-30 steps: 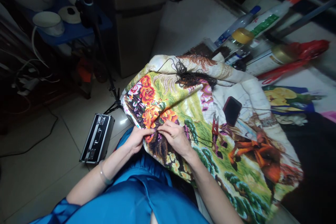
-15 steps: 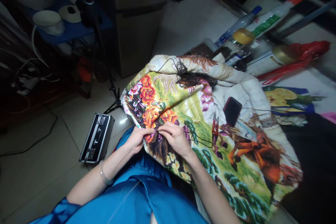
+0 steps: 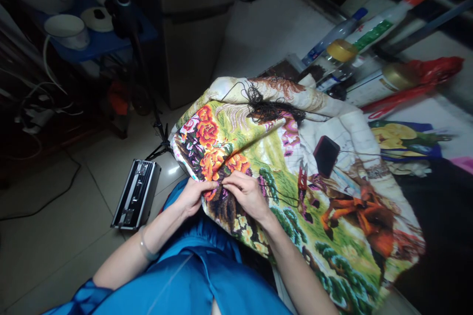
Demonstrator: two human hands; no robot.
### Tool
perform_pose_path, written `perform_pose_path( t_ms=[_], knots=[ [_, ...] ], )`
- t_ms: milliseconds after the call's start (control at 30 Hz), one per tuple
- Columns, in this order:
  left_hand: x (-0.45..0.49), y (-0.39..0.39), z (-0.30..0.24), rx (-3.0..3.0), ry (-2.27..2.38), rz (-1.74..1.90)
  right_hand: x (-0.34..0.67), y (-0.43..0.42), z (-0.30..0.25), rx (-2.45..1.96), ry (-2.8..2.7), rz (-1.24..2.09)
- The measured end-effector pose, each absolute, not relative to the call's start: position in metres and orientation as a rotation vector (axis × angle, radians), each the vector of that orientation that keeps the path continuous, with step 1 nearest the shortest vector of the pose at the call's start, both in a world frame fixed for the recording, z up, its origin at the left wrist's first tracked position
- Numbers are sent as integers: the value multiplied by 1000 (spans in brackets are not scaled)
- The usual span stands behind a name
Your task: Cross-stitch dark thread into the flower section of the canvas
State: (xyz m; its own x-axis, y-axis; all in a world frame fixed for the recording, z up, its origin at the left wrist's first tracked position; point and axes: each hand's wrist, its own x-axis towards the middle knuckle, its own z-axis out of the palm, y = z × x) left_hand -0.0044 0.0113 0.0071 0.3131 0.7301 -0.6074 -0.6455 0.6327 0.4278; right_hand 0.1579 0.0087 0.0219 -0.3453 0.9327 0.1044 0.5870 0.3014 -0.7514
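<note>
While Its Near Edge Is Pinched, Patterned Cloth (image 3: 284,177) Is Held Before Blue Clothing (image 3: 185,275)

The cloth is gripped at its near left edge by the left hand (image 3: 192,197), whose thumb is laid on top of a dark, flowered part while the other fingers are mostly hidden. By the right hand (image 3: 247,194), thumb and forefinger are pressed together in a pinch just beside the left thumb, over the same flowered part; whether anything is held between those tips cannot be told, the spot being too small to be read. Both sets of fingertips are thus placed right at the cloth, most of which is spread out to the right of them.

Across the cloth, a dark strand (image 3: 288,199) can be traced between the right hand and red-handled snips (image 3: 302,182), which are laid on the cloth's middle. On its paler part, a dark, phone-like device (image 3: 326,156) is rested, and a tangle of dark thread (image 3: 277,108) is heaped near its far edge. Beyond the cloth on its right, bottles (image 3: 377,32) and a red plastic bag (image 3: 436,71) are seen. Left of the cloth, a black-and-silver case (image 3: 136,194) is set on the tiled floor (image 3: 74,236).
</note>
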Motion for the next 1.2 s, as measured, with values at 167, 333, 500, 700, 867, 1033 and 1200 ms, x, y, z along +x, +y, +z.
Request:
perform_pose_path(
  t_ms=[167,333,500,700,867,1033,1200],
  knots=[
    [-5,11,9,112,850,914,158,9,21,-1300,-2063,774],
    [-5,10,8,135,834,930,161,8,23,-1253,-2121,755],
    [-5,10,5,138,829,943,165,8,23,-1241,-2155,730],
    [-5,10,6,122,825,964,164,11,25,-1225,-2184,661],
    [-4,10,9,114,833,936,162,13,26,-1215,-2125,743],
    [-4,11,8,132,835,929,159,13,25,-1229,-2104,743],
    [-6,10,7,133,811,929,149,6,32,-1293,-2152,579]
  ],
)
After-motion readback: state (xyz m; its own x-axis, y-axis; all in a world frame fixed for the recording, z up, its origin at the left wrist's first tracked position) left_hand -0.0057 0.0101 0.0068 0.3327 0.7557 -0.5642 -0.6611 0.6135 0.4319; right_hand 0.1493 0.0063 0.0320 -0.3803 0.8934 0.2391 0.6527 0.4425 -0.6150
